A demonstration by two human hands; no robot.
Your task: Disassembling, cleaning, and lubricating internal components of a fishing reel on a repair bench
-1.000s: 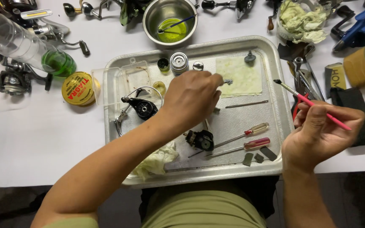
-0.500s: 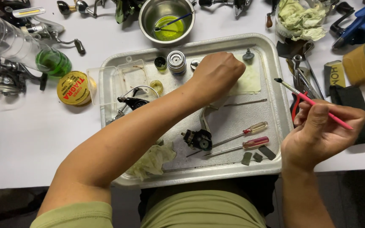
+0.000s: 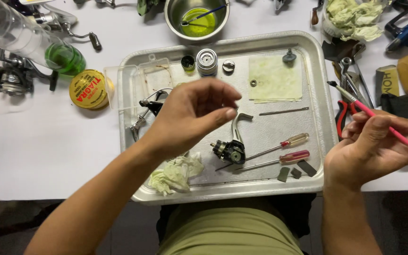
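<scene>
The left hand (image 3: 192, 113) hovers over the middle of the metal tray (image 3: 319, 94), fingers curled with thumb and forefinger pinched; whether they hold anything I cannot tell. Just beside it, toward the tray's near edge, lies the black reel body (image 3: 230, 150), with two screwdrivers (image 3: 279, 150) alongside. The right hand (image 3: 371, 146), past the tray's right edge, grips a thin pink brush (image 3: 369, 112).

Pink brush (image 3: 378, 118), silver tray (image 3: 317, 71)

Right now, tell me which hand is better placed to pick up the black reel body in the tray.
Left. The left hand hovers beside the reel body; the right hand holds a pink brush off the tray.
</scene>
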